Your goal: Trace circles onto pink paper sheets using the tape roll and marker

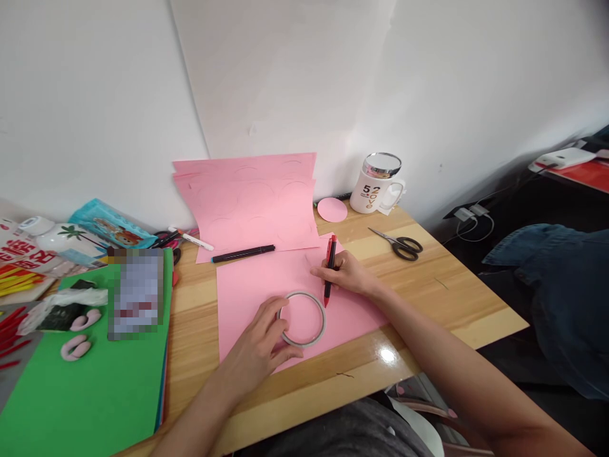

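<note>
A sheet of pink paper (238,285) lies flat on the wooden table, and a ring-shaped roll of tape (325,317) rests on it. My left hand (266,336) grips the left side of the tape roll, fingers curled over its rim. In my right hand (349,273) is a black and red pen (328,279), held nearly upright with its red tip close to the ring's upper right edge. Whether the tip touches the paper I cannot tell. Behind, more pink sheets (247,203) with drawn circle outlines lean against the wall.
A capped black marker (243,254) lies above the sheet. Scissors (402,244), a pink paper circle (332,209) and a lidded white mug (373,190) stand or lie at right. Green paper (90,393) with pink earphone-like curved pieces (75,347) covers the left. The table's edge runs in front.
</note>
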Available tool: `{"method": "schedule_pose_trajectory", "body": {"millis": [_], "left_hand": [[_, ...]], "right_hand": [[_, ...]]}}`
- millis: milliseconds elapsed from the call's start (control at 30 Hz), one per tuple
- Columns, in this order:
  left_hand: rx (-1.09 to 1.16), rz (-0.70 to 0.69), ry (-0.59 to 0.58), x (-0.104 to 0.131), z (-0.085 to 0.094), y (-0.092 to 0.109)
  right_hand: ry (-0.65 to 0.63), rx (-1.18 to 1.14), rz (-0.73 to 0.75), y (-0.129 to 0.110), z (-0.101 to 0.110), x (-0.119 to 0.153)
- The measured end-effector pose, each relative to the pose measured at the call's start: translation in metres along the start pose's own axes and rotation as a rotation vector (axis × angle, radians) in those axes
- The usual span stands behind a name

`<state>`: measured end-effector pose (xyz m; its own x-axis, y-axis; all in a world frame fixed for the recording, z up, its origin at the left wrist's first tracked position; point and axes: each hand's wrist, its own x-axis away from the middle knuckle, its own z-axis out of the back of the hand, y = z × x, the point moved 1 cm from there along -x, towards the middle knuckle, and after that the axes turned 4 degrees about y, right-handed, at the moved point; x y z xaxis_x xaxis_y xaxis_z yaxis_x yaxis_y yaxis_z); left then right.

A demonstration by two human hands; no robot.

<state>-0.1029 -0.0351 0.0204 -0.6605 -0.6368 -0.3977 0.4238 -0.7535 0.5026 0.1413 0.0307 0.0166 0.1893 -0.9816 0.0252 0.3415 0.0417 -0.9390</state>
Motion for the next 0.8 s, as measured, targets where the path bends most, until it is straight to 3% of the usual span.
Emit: {"method": "schedule_pose_trajectory", "body": {"millis": [167, 367, 533, 800], "left_hand": [[-0.005, -0.007, -0.003, 0.0, 0.001, 0.001], [-0.005, -0.034, 0.008, -0.001, 0.002, 0.003], [0.0, -0.013, 0.004, 0.001, 0.002, 0.002], [0.011, 0.029, -0.001, 0.001, 0.003, 0.002]], "right_hand": [[0.12, 0.026, -0.005, 0.004, 0.001, -0.003], [0.169, -0.073, 0.038, 0.003, 0.003, -0.003], [0.004, -0.287, 0.127, 0.001, 0.001, -0.001], [-0.257, -0.199, 0.232, -0.007, 0.003, 0.003]]}}
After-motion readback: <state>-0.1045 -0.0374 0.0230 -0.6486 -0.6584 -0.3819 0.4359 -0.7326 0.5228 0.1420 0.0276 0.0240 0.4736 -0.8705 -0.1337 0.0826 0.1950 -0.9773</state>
